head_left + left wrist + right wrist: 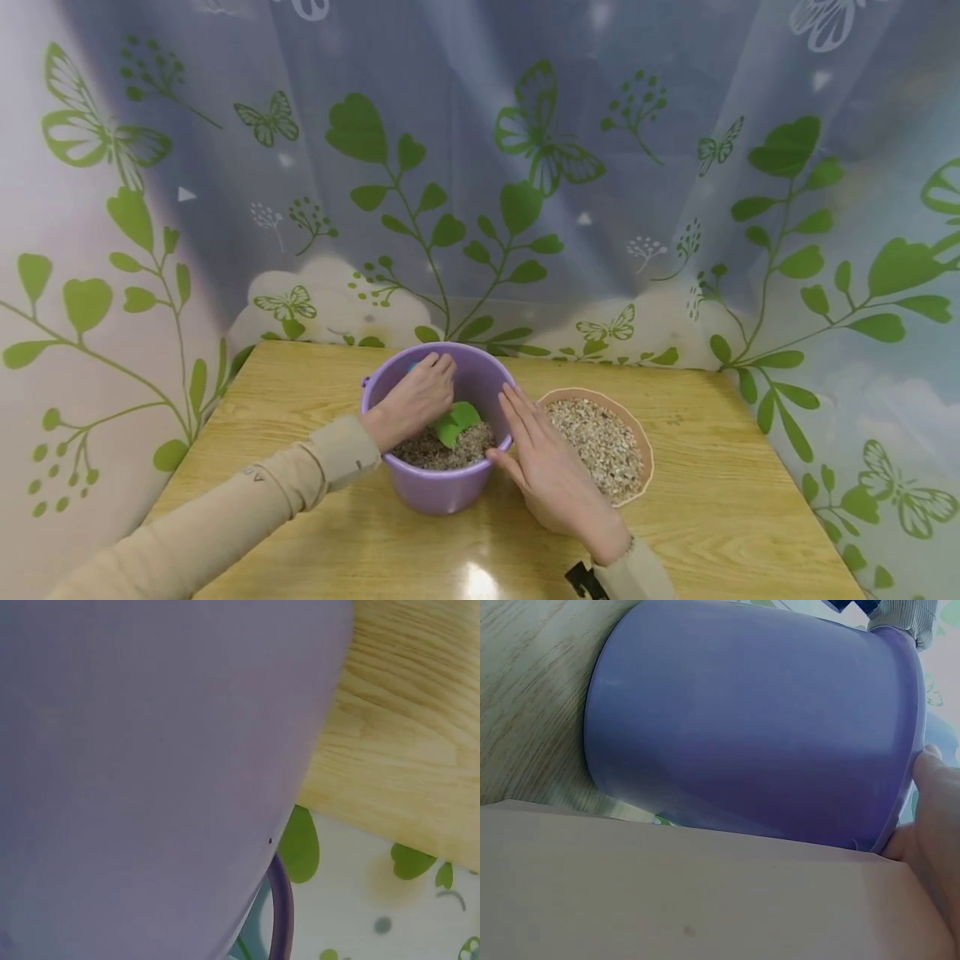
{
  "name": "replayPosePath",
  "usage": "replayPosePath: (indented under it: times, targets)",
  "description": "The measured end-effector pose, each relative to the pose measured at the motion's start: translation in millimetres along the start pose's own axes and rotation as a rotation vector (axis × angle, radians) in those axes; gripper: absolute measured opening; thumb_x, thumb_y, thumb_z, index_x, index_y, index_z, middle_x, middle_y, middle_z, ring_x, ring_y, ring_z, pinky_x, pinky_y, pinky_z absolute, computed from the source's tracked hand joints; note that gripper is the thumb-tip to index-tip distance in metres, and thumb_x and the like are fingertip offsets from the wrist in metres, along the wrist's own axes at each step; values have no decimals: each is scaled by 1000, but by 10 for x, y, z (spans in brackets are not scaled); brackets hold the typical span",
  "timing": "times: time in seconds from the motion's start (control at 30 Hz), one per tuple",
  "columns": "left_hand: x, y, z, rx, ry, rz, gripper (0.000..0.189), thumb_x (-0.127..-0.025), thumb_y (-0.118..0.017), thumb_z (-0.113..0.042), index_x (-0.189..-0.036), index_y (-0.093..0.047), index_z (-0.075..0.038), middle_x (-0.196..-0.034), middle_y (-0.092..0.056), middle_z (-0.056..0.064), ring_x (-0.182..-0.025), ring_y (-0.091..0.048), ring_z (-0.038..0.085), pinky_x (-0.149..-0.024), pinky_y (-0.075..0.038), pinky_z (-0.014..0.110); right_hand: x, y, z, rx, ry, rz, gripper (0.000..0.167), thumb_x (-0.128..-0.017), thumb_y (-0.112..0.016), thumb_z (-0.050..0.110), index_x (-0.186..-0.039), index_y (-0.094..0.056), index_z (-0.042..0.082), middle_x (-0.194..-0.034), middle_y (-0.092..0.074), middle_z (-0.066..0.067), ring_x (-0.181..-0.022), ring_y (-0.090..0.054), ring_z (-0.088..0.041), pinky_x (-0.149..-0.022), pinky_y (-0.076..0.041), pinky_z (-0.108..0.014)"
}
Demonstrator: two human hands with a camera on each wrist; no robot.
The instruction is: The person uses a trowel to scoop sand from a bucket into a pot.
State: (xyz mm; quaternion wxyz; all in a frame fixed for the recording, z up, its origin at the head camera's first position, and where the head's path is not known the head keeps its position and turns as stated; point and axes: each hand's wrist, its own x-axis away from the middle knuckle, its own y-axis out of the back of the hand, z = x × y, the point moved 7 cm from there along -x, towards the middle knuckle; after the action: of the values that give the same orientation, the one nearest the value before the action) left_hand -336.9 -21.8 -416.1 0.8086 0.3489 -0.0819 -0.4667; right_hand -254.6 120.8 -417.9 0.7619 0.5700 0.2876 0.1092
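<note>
A purple bucket (442, 496) stands on the table with greyish grains (420, 452) inside. Reaching over its left rim, my left hand (420, 392) has its fingers curled around a small toy shovel. The shovel's green blade (457, 423) lies against the grains; a bit of blue shows beyond the fingers, and the gripped part is hidden. My right hand (543, 467) rests on the bucket's right rim, fingers straight, thumb at the near side. In the right wrist view that hand (939, 802) touches the rim, beside the bucket's wall (757, 720).
Close on the bucket's right is a tan scalloped bowl (649, 462) full of pale mixed grains (596, 442). Its side (690, 892) fills the bottom of the right wrist view. Behind the wooden table (720, 500) hangs a leaf-and-butterfly curtain (465, 150).
</note>
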Motion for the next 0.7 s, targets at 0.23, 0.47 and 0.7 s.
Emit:
replayPosePath:
  times: [0.23, 0.47, 0.7]
  targets:
    - [80, -40, 42, 172, 20, 37, 48, -89, -66, -59, -78, -76, -13, -80, -65, 1, -80, -56, 19, -70, -45, 29, -6, -12, -2, -3, 12, -2, 69, -109, -33, 48, -160, -17, 4, -168, -15, -14, -154, -18, -29, -121, -24, -48]
    - [177, -82, 114, 411, 133, 209, 46, -91, -68, -53, -70, -71, -13, -73, -65, 3, -75, -57, 21, -67, -46, 32, 0, -6, -8, -14, 2, -4, 69, -109, -33, 48, -160, -17, 4, -168, -14, -13, -155, -14, -26, -121, -23, -49]
    - [244, -69, 193, 515, 273, 309, 50, -95, -64, -53, -72, -72, -8, -75, -65, 7, -76, -57, 24, -70, -49, 37, 7, -10, -10, -17, -4, 6, 70, -109, -31, 50, -161, -16, 5, -169, -13, -12, -155, -12, -24, -121, -23, -49]
